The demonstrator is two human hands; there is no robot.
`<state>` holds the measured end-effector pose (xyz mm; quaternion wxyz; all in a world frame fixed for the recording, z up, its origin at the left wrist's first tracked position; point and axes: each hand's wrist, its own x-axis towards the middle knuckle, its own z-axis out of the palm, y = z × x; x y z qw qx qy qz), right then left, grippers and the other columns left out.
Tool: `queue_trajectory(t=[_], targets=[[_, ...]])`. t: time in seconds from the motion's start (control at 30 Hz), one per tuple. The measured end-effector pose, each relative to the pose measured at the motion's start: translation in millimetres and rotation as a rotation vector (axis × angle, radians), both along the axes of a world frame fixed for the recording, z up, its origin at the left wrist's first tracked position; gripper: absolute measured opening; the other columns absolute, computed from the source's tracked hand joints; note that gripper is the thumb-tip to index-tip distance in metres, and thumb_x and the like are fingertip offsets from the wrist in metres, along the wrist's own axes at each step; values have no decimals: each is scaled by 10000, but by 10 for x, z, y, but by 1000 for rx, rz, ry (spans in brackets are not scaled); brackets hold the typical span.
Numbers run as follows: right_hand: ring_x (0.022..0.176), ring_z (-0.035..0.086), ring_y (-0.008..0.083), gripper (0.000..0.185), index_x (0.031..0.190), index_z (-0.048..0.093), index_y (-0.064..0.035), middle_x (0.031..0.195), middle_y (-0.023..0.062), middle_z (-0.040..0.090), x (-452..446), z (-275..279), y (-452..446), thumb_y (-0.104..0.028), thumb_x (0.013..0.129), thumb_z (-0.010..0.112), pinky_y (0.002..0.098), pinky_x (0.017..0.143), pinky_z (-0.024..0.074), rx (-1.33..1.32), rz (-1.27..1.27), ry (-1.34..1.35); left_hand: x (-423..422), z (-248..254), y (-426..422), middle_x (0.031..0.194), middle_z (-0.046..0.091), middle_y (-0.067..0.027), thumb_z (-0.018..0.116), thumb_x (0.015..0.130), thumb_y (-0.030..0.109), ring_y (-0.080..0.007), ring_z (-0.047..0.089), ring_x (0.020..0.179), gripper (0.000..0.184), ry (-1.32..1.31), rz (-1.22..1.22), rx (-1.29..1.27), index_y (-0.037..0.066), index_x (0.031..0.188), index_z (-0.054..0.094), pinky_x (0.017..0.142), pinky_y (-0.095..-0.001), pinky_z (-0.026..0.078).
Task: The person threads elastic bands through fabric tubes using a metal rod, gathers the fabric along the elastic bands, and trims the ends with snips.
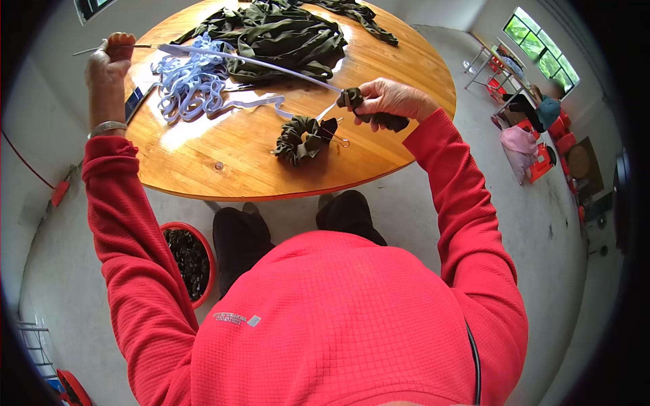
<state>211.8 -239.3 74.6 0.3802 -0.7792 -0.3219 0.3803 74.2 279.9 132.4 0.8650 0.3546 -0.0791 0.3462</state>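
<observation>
My left hand (115, 57), raised over the table's left edge, is closed around a thin metal rod (141, 46). From the rod's end a pale elastic band (261, 64) runs taut across the table to my right side. My right hand (393, 98) grips a gathered dark green fabric tube (350, 99), and the band enters its near end. Just below that hand lies a ruffled dark green scrunchie (292, 140), with a bent metal wire (342, 141) beside it. A loose heap of pale blue elastic (183, 88) sits between my hands.
Dark green fabric (291, 40) is piled at the back of the round wooden table (223, 177). A dark flat object (137, 101) lies at its left edge. On the floor stands a red basin (212, 260) of dark pieces. Another person (545, 111) sits far right.
</observation>
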Motion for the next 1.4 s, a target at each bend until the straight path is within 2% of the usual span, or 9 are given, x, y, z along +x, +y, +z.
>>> queue_trajectory(t=[0.03, 0.2, 0.4, 0.57, 0.83, 1.03, 1.17, 1.27, 1.4], targets=[[512, 591, 66, 151, 944, 623, -93, 749, 27, 649, 14, 56, -6, -202, 841, 640, 189, 375, 424, 35, -1, -8, -16, 79, 62, 743, 621, -175, 327, 971, 161, -305, 624, 718, 349, -52, -104, 42, -43, 809, 559, 764, -461, 526], [511, 589, 74, 161, 936, 629, -87, 722, 21, 641, 101, 273, -57, -209, 831, 646, 207, 387, 429, -44, -85, -169, 71, 574, 81, 865, 627, -187, 310, 921, 22, -295, 635, 803, 284, 131, 321, 177, -70, 892, 578, 836, -387, 527], [502, 573, 77, 155, 889, 637, -99, 678, -4, 614, 182, 77, -195, -243, 833, 648, 213, 353, 396, 4, -105, -176, 144, 587, -48, 767, 632, -173, 349, 956, 86, -291, 640, 724, 281, 105, 254, 142, -49, 845, 570, 766, -402, 546], [530, 587, 79, 146, 860, 645, -40, 705, 11, 622, 312, -150, -336, -164, 800, 694, 211, 471, 480, 108, -148, -132, 218, 157, -299, 731, 612, -156, 329, 969, 141, -285, 606, 673, 335, -85, -102, 44, -28, 798, 563, 724, -413, 529], [564, 607, 89, 143, 854, 631, -45, 711, 26, 627, 254, -279, -460, -158, 786, 689, 225, 441, 469, 261, -194, -74, 783, -56, -778, 695, 570, -125, 318, 973, 153, -271, 562, 655, 329, 18, -71, 8, -20, 784, 525, 704, -431, 496], [507, 520, 53, 107, 868, 628, -52, 664, 8, 606, 411, -208, -585, -147, 817, 633, 212, 446, 444, 246, -296, -302, 1184, -23, -1102, 730, 568, -140, 297, 974, 138, -257, 554, 685, 319, -82, -319, 15, -28, 808, 513, 718, -407, 483], [551, 543, 53, 103, 889, 627, -48, 688, 4, 607, 534, -67, -708, -123, 817, 625, 210, 476, 455, 255, -377, -404, 1264, 346, -1279, 709, 573, -139, 324, 974, 166, -288, 563, 674, 340, 95, 89, -3, -29, 783, 526, 738, -428, 497], [524, 549, 59, 137, 910, 633, -12, 683, 3, 611, 618, -224, -793, -106, 810, 634, 206, 487, 465, 270, -379, -407, 1237, 78, -991, 687, 552, -118, 316, 978, 179, -276, 540, 669, 350, -83, -297, -33, -9, 766, 520, 725, -426, 484], [562, 561, 48, 105, 904, 652, -40, 702, -18, 598, 489, -460, -771, -68, 810, 615, 210, 501, 467, 97, -376, -377, 1145, -602, -553, 674, 551, -109, 303, 983, 212, -261, 541, 662, 376, 30, -232, -85, 11, 749, 518, 724, -427, 485]])
